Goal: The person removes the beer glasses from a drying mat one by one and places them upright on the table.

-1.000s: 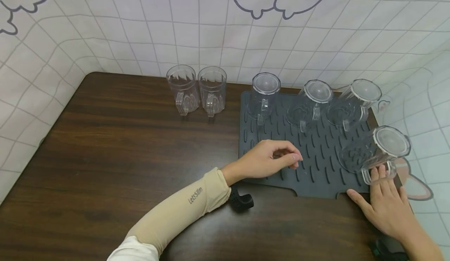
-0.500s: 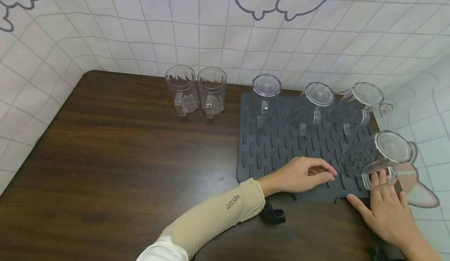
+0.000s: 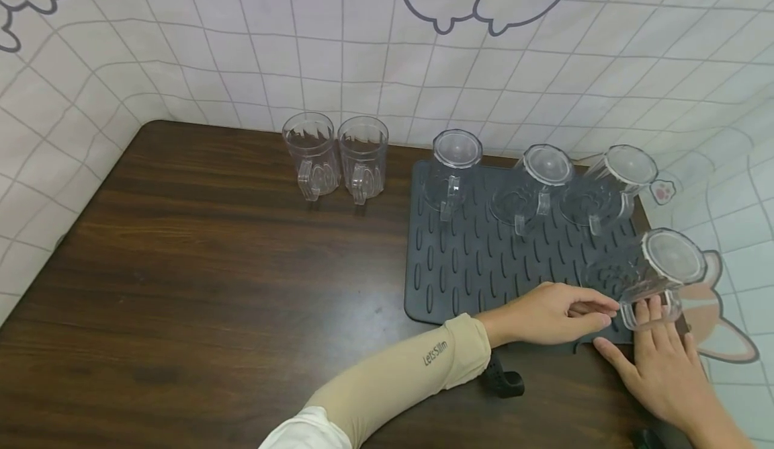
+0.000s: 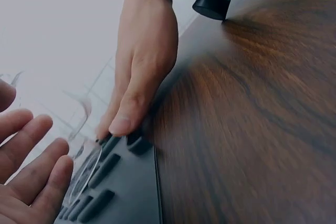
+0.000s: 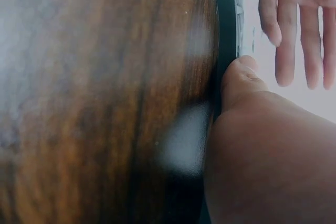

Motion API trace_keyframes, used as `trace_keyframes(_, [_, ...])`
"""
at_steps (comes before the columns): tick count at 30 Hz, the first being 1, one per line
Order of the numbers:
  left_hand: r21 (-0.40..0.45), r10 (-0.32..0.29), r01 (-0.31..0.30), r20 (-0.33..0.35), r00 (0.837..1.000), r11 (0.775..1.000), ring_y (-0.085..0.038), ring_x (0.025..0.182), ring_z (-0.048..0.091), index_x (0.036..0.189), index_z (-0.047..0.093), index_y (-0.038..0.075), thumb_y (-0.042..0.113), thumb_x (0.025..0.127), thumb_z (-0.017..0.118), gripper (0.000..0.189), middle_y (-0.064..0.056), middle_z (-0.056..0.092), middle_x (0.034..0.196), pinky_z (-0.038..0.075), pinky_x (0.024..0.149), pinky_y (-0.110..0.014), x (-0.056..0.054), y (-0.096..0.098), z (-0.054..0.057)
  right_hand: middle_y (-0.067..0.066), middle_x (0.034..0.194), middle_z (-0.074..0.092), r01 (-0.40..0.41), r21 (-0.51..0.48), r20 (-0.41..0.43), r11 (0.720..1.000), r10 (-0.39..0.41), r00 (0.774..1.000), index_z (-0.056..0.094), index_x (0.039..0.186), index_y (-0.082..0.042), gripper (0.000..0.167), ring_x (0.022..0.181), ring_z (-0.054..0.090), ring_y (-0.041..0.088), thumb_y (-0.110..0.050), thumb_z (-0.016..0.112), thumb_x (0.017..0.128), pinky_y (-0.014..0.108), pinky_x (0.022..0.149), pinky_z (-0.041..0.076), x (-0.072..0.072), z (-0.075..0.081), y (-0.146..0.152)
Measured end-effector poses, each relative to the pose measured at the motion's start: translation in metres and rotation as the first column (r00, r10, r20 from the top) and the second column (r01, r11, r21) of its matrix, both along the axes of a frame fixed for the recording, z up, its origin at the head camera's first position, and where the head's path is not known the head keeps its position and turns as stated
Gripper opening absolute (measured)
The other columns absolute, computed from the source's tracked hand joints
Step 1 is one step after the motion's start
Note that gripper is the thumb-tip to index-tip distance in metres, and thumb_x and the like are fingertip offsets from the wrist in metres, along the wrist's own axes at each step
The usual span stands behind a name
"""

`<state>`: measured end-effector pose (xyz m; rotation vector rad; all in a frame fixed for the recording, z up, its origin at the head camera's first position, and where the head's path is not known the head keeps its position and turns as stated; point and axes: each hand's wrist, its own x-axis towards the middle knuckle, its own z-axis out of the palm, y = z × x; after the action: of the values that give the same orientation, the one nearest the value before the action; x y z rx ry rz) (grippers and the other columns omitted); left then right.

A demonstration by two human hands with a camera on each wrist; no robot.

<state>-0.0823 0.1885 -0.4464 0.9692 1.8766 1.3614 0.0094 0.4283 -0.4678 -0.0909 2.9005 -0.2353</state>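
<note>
A clear mug (image 3: pixel 674 257) stands upside down at the right edge of the dark ribbed drying mat (image 3: pixel 432 294), its handle facing the front. My right hand (image 3: pixel 662 372) rests by the mat's front right corner, fingers straight and tips at that handle. From the left, my left hand (image 3: pixel 559 313) hangs over the mat's front part with loosely bent fingers and nothing in them. Its fingertips come near the same mug; whether they touch it cannot be told. In the left wrist view the right hand (image 4: pixel 147 51) lies along the mat's edge.
More clear mugs stand upside down along the mat's back: one on the left (image 3: pixel 455 167), one in the middle (image 3: pixel 544 173), one on the right (image 3: pixel 623 173). Two upright mugs (image 3: pixel 363 160) stand on the brown table (image 3: pixel 211 267). A white tiled-pattern cloth (image 3: pixel 363 46) hangs behind.
My left hand has moved right and toward the front, across the mat to beside the front right mug. The right hand has stayed at the mat's corner.
</note>
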Motion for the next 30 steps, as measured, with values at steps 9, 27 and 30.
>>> trace_keyframes(9, [-0.136, -0.064, 0.052, -0.085, 0.994, 0.989, 0.011, 0.130, 0.057, 0.158, 0.041, 0.035, 0.039, 0.110, 0.048, 0.048, 0.020, 0.053, 0.154, 0.042, 0.100, 0.000, 0.001, 0.019, 0.006, 0.037, 0.163, -0.020, -0.032, 0.003, 0.000, 0.999, 0.032, 0.999, -0.011, 0.157, 0.014, 0.097, 0.153, -0.008, 0.060, -0.049, 0.045, 0.109, 0.087, 0.112, -0.002, 0.003, 0.000, 0.004])
trace_keyframes(27, [-0.138, -0.131, 0.105, -0.195, 0.972, 0.985, 0.010, 0.143, 0.043, 0.162, 0.030, 0.036, 0.042, 0.111, 0.044, 0.053, 0.022, 0.034, 0.165, 0.035, 0.111, -0.003, 0.005, 0.036, 0.009, 0.040, 0.166, 0.000, -0.062, -0.007, -0.054, 0.998, 0.062, 0.997, 0.005, 0.160, 0.014, 0.083, 0.155, 0.006, 0.059, -0.034, 0.049, 0.109, 0.088, 0.111, 0.008, 0.006, -0.004, 0.005])
trace_keyframes(30, [-0.118, -0.128, 0.107, -0.185, 0.974, 0.987, 0.011, 0.140, 0.046, 0.162, 0.031, 0.035, 0.039, 0.111, 0.045, 0.053, 0.023, 0.032, 0.166, 0.036, 0.109, -0.001, 0.005, 0.040, 0.010, 0.044, 0.163, 0.012, -0.052, -0.003, -0.060, 0.999, 0.052, 0.997, 0.003, 0.160, 0.011, 0.083, 0.149, 0.015, 0.062, -0.034, 0.050, 0.109, 0.088, 0.110, 0.009, 0.008, -0.003, 0.005])
